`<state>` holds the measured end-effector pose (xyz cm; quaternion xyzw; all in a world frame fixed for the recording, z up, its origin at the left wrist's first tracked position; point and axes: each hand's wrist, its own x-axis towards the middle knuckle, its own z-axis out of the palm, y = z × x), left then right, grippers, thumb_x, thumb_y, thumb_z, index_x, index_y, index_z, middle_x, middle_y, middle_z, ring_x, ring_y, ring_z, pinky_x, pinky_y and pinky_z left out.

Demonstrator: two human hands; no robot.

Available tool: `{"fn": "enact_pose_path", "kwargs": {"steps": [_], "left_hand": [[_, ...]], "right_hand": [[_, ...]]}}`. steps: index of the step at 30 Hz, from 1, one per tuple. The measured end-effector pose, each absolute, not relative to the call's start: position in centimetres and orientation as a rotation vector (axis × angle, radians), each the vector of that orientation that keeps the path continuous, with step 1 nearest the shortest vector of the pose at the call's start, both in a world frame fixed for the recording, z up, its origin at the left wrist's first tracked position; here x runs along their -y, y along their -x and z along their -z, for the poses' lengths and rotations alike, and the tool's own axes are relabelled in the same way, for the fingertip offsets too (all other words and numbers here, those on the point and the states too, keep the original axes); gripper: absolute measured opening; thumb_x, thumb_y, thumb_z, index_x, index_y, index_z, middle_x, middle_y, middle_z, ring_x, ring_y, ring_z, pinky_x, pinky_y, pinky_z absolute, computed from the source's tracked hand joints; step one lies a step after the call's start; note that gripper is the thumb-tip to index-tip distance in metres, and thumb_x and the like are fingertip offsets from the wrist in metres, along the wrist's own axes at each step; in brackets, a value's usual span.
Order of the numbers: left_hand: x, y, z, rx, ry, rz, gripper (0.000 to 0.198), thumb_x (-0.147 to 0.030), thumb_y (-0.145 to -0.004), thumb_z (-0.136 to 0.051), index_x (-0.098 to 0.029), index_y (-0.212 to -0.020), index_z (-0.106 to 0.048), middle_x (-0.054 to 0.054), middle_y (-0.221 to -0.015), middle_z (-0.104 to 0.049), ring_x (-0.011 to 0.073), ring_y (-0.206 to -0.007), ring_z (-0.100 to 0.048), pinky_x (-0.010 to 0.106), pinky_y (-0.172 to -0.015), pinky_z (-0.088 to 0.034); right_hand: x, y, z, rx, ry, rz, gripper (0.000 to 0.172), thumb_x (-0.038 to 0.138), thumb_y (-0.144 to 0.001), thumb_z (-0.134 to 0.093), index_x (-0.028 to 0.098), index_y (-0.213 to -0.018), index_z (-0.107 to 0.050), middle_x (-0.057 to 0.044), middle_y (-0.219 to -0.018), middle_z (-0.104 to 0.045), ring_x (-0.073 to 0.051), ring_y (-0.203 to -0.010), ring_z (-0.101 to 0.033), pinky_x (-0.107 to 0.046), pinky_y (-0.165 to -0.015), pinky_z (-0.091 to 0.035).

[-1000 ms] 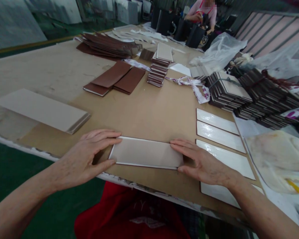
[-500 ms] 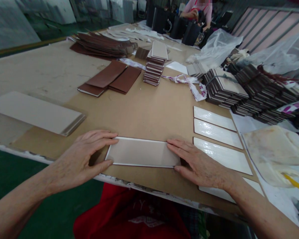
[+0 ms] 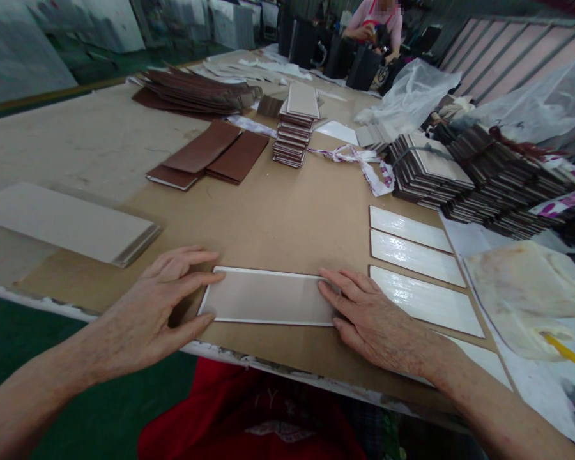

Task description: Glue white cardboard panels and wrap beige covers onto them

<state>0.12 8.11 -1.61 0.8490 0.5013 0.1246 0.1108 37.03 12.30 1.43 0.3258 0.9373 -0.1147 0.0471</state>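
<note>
A grey rectangular board (image 3: 271, 296) lies flat on the table near its front edge, with a thin white border showing along its long sides. My left hand (image 3: 165, 303) spans its left end: a fingertip touches the far corner and the thumb the near corner, while another finger is raised off it. At the opposite end, my right hand (image 3: 371, 313) rests its fingers on the far side and its thumb at the near side, covering that end. Glossy white panels with dark edges lie to the right, including one panel (image 3: 426, 299) beside my right hand; my forearm partly hides the nearest.
Stacked grey boards (image 3: 67, 220) lie left. Brown folded pieces (image 3: 206, 147), a stack of small panels (image 3: 294, 131) and a brown pile (image 3: 191, 92) stand farther back. Tied dark-edged bundles (image 3: 429, 169) and a whitish container (image 3: 522, 294) with a yellow handle are right. A person (image 3: 371, 29) is behind.
My left fingers have spread and lifted slightly at the board's end. My right hand has shifted a little left over the other end. The board now lies flatter over the white border.
</note>
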Motion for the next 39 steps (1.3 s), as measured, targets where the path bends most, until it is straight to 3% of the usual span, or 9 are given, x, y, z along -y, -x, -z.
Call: {"fn": "enact_pose_path", "kwargs": {"steps": [4, 8, 12, 15, 21, 25, 32, 36, 39], "left_hand": [[-8.1, -0.8, 1.0, -1.410, -2.627, -0.317, 0.042, -0.034, -0.086, -0.058, -0.024, -0.127, -0.057, 0.009, -0.133, -0.054, 0.0315, -0.127, -0.046, 0.053, -0.113, -0.030], [-7.9, -2.9, -0.3, -1.312, -2.707, -0.191, 0.039, -0.032, -0.091, -0.053, -0.029, -0.130, -0.057, 0.008, -0.116, -0.063, 0.0286, -0.109, -0.058, 0.058, -0.116, -0.022], [-7.8, -5.8, -0.9, -1.361, -2.782, -0.115, 0.075, -0.075, -0.079, -0.058, -0.028, -0.138, -0.056, 0.011, -0.095, -0.063, 0.0363, -0.097, -0.060, 0.067, -0.111, -0.021], [-7.7, -7.0, -0.6, -1.421, -2.772, -0.093, 0.095, -0.088, -0.064, -0.055, -0.022, -0.133, -0.062, 0.013, -0.089, -0.062, 0.0390, -0.092, -0.060, 0.069, -0.106, -0.026], [-7.2, -5.6, 0.1, -1.471, -2.766, -0.060, 0.086, -0.083, -0.073, -0.054, -0.019, -0.131, -0.061, 0.016, -0.103, -0.064, 0.0429, -0.104, -0.059, 0.071, -0.107, -0.027], [-6.6, -3.7, 0.9, -1.473, -2.706, -0.229, 0.077, -0.075, -0.078, -0.058, -0.019, -0.130, -0.060, 0.018, -0.131, -0.060, 0.0463, -0.123, -0.052, 0.069, -0.111, -0.028], [-6.3, -1.6, 3.2, -1.447, -2.842, -0.260, 0.084, -0.074, -0.084, -0.053, -0.011, -0.139, -0.054, 0.020, -0.146, -0.051, 0.0373, -0.131, -0.051, 0.054, -0.112, -0.038], [-6.4, -0.7, 3.7, -1.380, -2.858, -0.304, 0.085, -0.072, -0.082, -0.058, -0.014, -0.144, -0.049, 0.016, -0.150, -0.046, 0.0354, -0.134, -0.049, 0.051, -0.114, -0.037], [-6.0, 0.3, 3.8, -1.347, -2.894, -0.287, 0.086, -0.070, -0.082, -0.060, -0.018, -0.148, -0.043, 0.013, -0.153, -0.043, 0.0348, -0.135, -0.048, 0.048, -0.113, -0.041]], "right_hand": [[-12.2, -36.4, -2.0, -2.875, -0.980, 0.338, 0.057, 0.018, -0.087, -0.048, 0.007, -0.143, -0.046, -0.017, -0.143, -0.048, -0.030, -0.121, -0.049, -0.049, -0.108, -0.041], [-11.6, -34.6, -2.6, -2.872, -0.921, 0.191, 0.058, 0.018, -0.085, -0.048, 0.005, -0.142, -0.046, -0.021, -0.127, -0.057, -0.031, -0.110, -0.054, -0.047, -0.096, -0.049], [-10.7, -32.7, -2.5, -2.853, -0.957, 0.047, 0.056, 0.035, -0.093, -0.054, 0.026, -0.147, -0.043, -0.015, -0.111, -0.062, -0.031, -0.096, -0.059, -0.046, -0.081, -0.054], [-10.4, -32.6, -1.9, -2.865, -0.995, 0.026, 0.065, 0.060, -0.088, -0.059, 0.026, -0.143, -0.049, -0.020, -0.130, -0.056, -0.037, -0.110, -0.057, -0.051, -0.087, -0.052], [-10.3, -35.7, -0.3, -2.846, -1.053, 0.042, 0.065, 0.060, -0.092, -0.055, 0.024, -0.145, -0.045, -0.018, -0.154, -0.039, -0.039, -0.138, -0.039, -0.063, -0.107, -0.036], [-10.2, -37.8, 0.0, -2.833, -1.091, -0.005, 0.064, 0.057, -0.095, -0.053, 0.020, -0.146, -0.043, -0.014, -0.156, -0.037, -0.037, -0.144, -0.030, -0.065, -0.112, -0.028], [-10.8, -39.6, -0.9, -2.850, -1.183, -0.027, 0.055, 0.048, -0.102, -0.040, 0.013, -0.144, -0.049, -0.012, -0.158, -0.034, -0.030, -0.150, -0.017, -0.056, -0.122, -0.013], [-10.1, -38.6, -1.3, -2.823, -1.095, 0.326, 0.079, 0.062, -0.095, -0.045, 0.013, -0.155, -0.031, -0.014, -0.163, -0.021, -0.030, -0.150, -0.015, -0.050, -0.122, -0.019], [-8.7, -37.9, -1.6, -2.777, -1.075, 0.473, 0.100, 0.078, -0.082, -0.053, 0.013, -0.155, -0.031, -0.020, -0.162, -0.021, -0.038, -0.148, -0.019, -0.054, -0.119, -0.023]]}}
